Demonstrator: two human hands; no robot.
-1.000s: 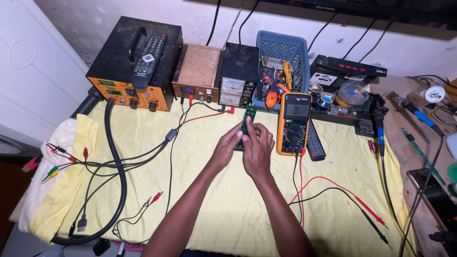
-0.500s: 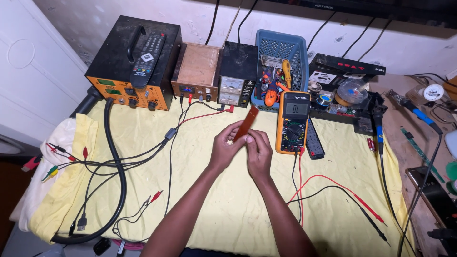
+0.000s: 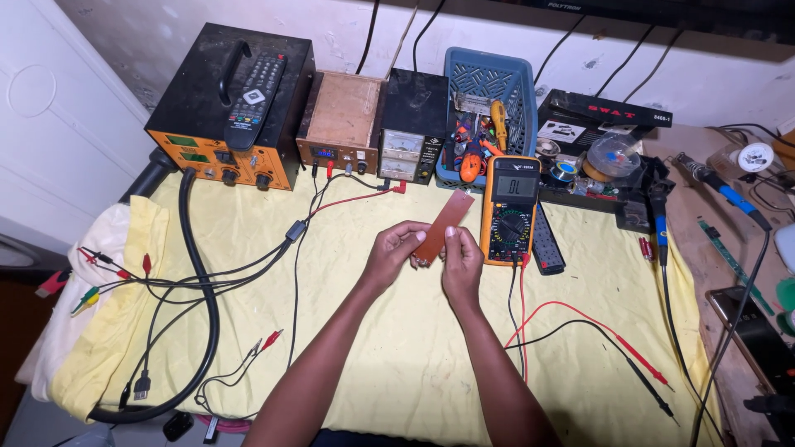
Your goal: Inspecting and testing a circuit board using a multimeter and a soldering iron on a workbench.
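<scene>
I am holding a thin brown board point(image 3: 442, 225) in both hands above the middle of the worktop point(image 3: 397, 348), which is covered with a yellow cloth. My left hand point(image 3: 391, 255) is gripping the near end of the board from the left, its fingers point(image 3: 411, 237) curled and clamped on the edge. My right hand point(image 3: 460, 263) is pinching the same near end from the right, thumb pressed on the brown face. The board is tilting up and away, its far end pointing toward the blue basket point(image 3: 489, 91) at the back. Just right of my hands, a yellow meter point(image 3: 508, 209) is lying on the cloth, with red and black leads point(image 3: 596, 331) trailing near and right of it. Far left, an orange and black box point(image 3: 224, 124) is carrying a remote control point(image 3: 255, 98). Black cables point(image 3: 199, 290) are looping across the left side.
</scene>
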